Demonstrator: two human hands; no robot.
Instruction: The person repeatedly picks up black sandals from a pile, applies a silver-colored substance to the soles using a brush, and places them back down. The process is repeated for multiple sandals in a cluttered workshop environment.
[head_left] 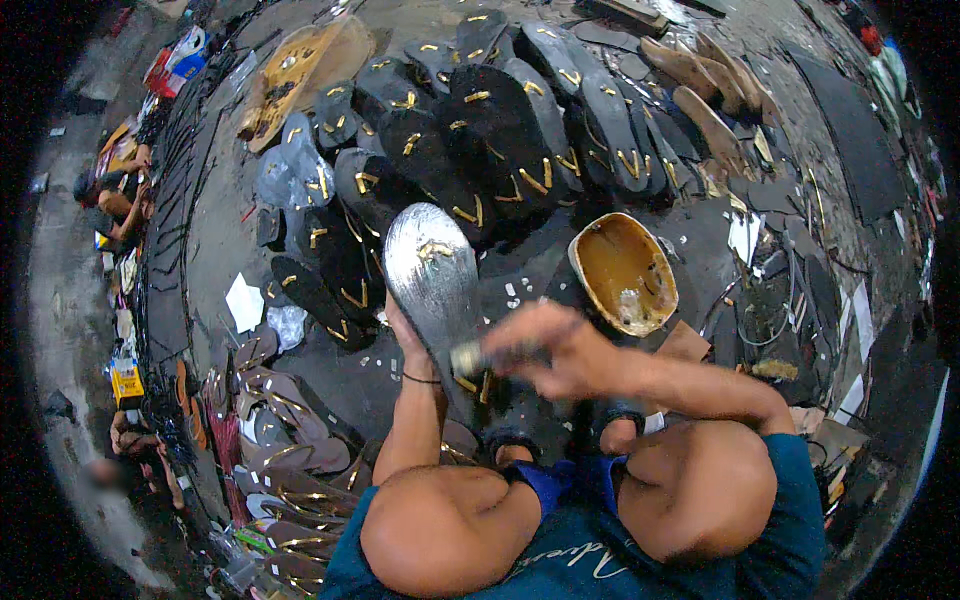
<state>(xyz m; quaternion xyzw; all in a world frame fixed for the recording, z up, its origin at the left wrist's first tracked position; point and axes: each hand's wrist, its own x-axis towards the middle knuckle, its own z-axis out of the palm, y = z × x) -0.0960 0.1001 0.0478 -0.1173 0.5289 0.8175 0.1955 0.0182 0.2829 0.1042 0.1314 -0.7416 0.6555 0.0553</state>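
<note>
My left hand (405,330) grips a sandal sole (432,275) from its left edge and underside. The sole's upturned face shines wet at the far end, with short gold strap ends (436,250) lying on it. A second pair of gold ends shows at its near end. In my right hand (568,350), blurred by motion, is a short brush (468,358) with a pale tip. That tip is over the sole's near right part; whether it touches cannot be told. To the right stands a tub (675,288) holding an amber, glue-like liquid.
Several dark soles (495,120) with gold strap ends lie beyond my hands. Brown sandals (300,450) are heaped at lower left. Foot-shaped forms (712,120), a black sheet (850,130) and scraps lie to the right. Other people (125,205) sit at far left.
</note>
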